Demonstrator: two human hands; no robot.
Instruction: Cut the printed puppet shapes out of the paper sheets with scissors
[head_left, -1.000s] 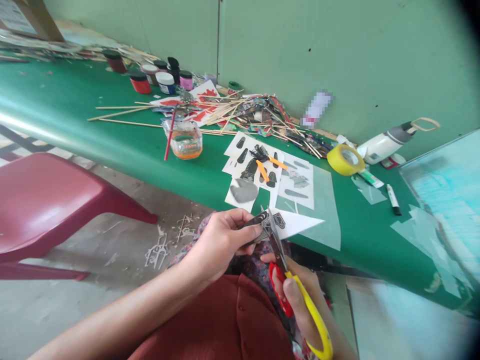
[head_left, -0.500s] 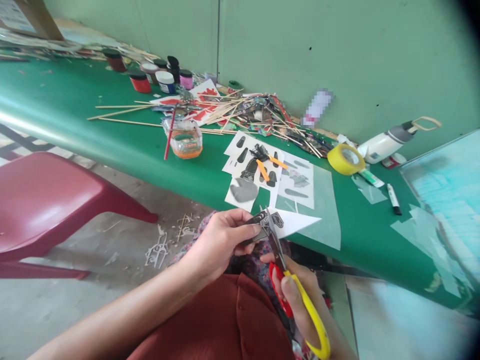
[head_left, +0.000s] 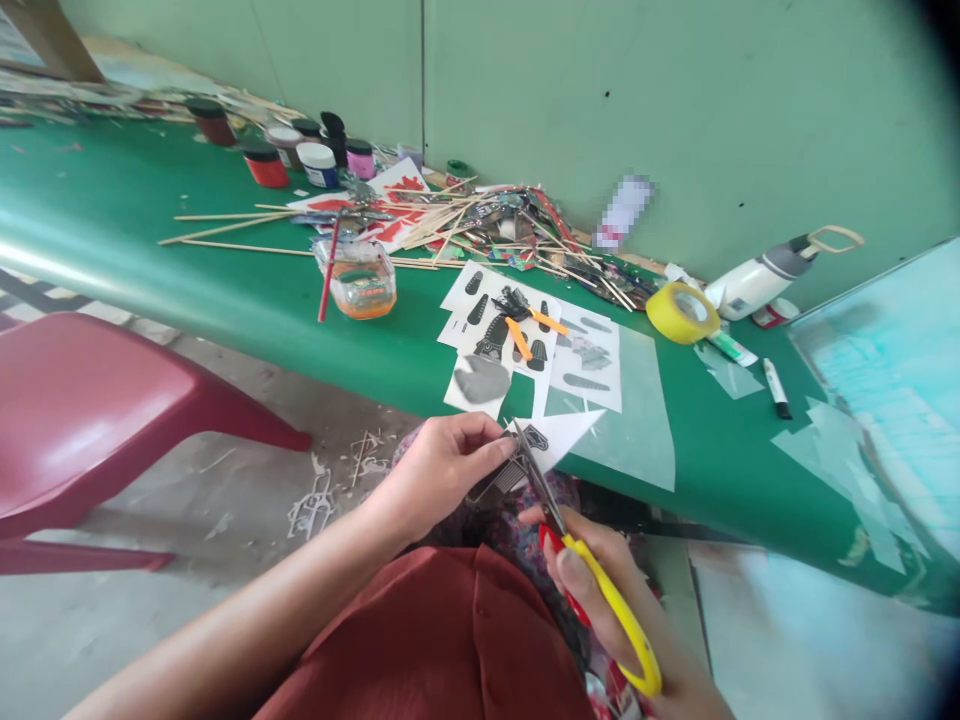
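Note:
My left hand [head_left: 457,460] pinches a piece of white paper [head_left: 568,437] printed with black patterned shapes, held over my lap at the table's front edge. Fingers of my right hand [head_left: 600,575] are through the handles of a pair of scissors [head_left: 616,612], one handle yellow and the other red. The scissor blades lie across the paper beside the printed shape, close to my left thumb; they look nearly closed. Just beyond my hands, several printed sheets [head_left: 541,385] lie on the green table, with black cut-outs and two orange strips [head_left: 518,339] on top.
Bamboo sticks [head_left: 442,225] and scraps are heaped along the wall. Paint jars [head_left: 265,165] stand at the back left, near a plastic cup [head_left: 364,283] holding orange liquid and a red stick. Yellow tape [head_left: 682,313], a white bottle [head_left: 757,280] and a marker [head_left: 777,389] are right. A red chair [head_left: 97,420] stands left.
The paper has turned and shifted slightly left. The scissor blades have moved left with it, nearer my left thumb, and look more closed. The whole view has shifted a little.

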